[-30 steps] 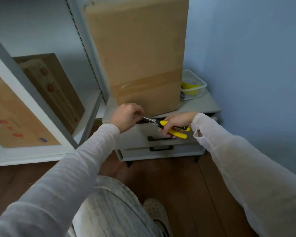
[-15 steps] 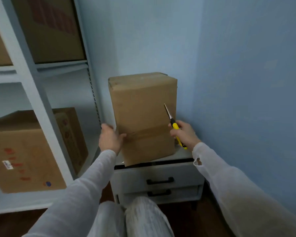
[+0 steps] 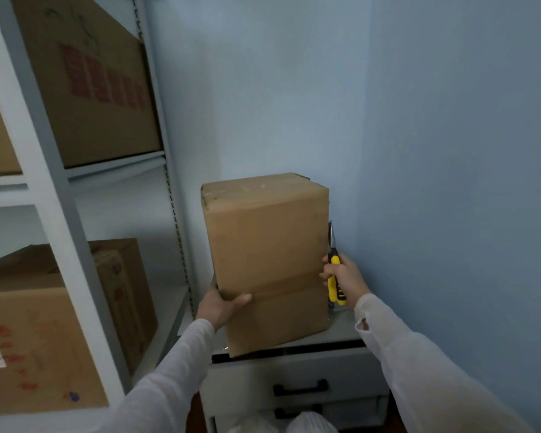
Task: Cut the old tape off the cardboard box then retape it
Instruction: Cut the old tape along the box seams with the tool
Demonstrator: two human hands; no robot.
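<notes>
A tall brown cardboard box [image 3: 267, 245] stands upright on a small grey drawer cabinet [image 3: 297, 367]. A band of brown old tape [image 3: 288, 287] runs across the box's front, low down. My left hand [image 3: 221, 304] grips the box's lower left edge, thumb on the front face over the tape. My right hand [image 3: 344, 281] holds yellow-handled scissors [image 3: 334, 270] at the box's right edge, blades pointing up along the corner. More tape shows on the box's top left corner.
A white metal shelving unit [image 3: 53, 214] stands to the left with several large cardboard boxes [image 3: 38, 332] on its shelves. Blue walls close in behind and to the right of the cabinet. The cabinet's two drawers have black handles [image 3: 300, 389].
The view has risen. My left hand slid from the box's left side to grip its lower left corner. My right hand moved the scissors from the front face to the right edge.
</notes>
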